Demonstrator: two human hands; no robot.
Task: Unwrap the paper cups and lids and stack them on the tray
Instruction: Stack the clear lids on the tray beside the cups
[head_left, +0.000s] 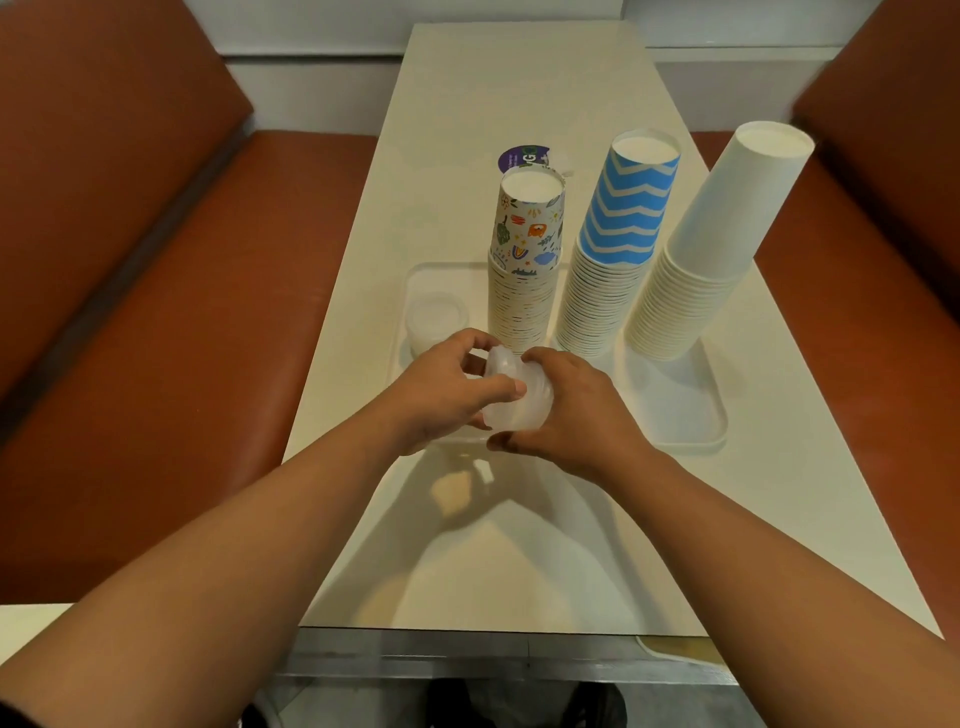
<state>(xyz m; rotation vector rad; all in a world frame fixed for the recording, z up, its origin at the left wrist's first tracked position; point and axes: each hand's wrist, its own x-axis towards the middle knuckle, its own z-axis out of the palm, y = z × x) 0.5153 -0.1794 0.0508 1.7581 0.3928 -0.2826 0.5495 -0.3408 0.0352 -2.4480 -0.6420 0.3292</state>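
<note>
Holding a stack of clear lids (514, 395) between left hand (441, 395) and right hand (566, 415), both grips curled round it, above the tray (691, 415) front edge; squeezed unevenly, the slippery lids could fan apart onto the table (519, 561).

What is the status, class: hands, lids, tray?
Left hand and right hand both grip the lids. Three cup stacks on the tray. Nothing blocks it.

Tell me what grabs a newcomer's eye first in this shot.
Three tall stacks of upturned paper cups stand on the tray: patterned cups, blue zigzag cups and plain white cups, which lean right. In front, the left hand and right hand grip a clear stack of lids.
</note>
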